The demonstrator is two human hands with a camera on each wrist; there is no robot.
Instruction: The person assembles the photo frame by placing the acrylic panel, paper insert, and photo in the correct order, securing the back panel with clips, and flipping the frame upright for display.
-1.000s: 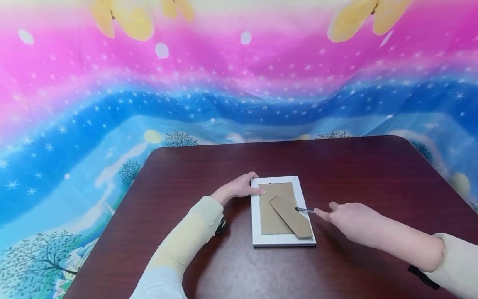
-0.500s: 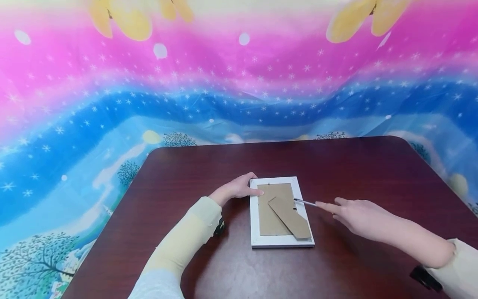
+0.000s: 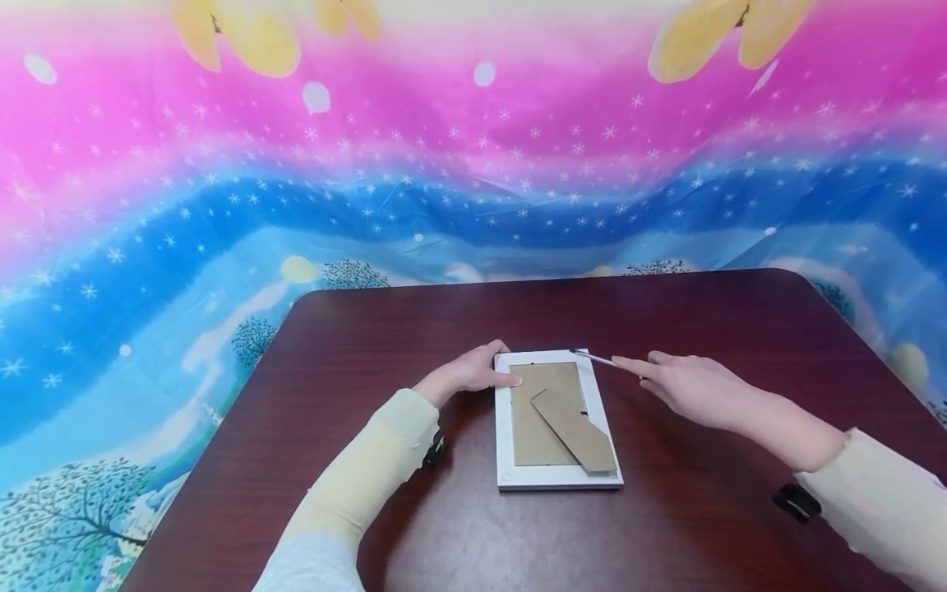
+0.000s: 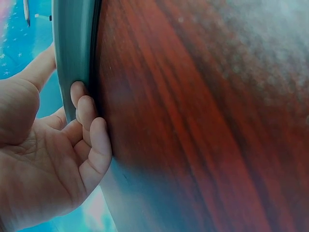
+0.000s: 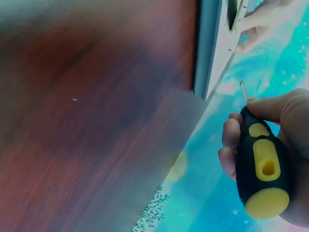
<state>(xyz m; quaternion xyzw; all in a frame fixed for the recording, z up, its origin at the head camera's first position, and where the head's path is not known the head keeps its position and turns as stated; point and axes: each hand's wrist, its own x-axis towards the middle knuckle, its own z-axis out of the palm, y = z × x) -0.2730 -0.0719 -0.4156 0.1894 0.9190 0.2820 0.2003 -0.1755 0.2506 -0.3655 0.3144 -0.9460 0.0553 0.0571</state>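
- Table of dark red-brown wood (image 3: 703,534) runs up from the bottom of the head view, giving a flat, firm base.
- Tapered brown board strut (image 3: 580,436) slants across the flat brown backing panel (image 3: 528,444), its wide end over the near right rail.
- White rectangular picture frame (image 3: 505,427) lies mid-table, back uppermost, presumably to expose its rear.
- Right hand (image 3: 691,386) wraps a screwdriver with black-and-yellow handle (image 5: 260,159), one finger extended towards the shaft, likely for control; its tip is at the frame's far right corner, contact unclear.
- Left hand (image 3: 477,368) grips the frame's far left side, thumb over the back, fingers against the edge, probably steadying it.
- Pink-and-blue snowflake-printed cloth (image 3: 473,164) hangs behind.
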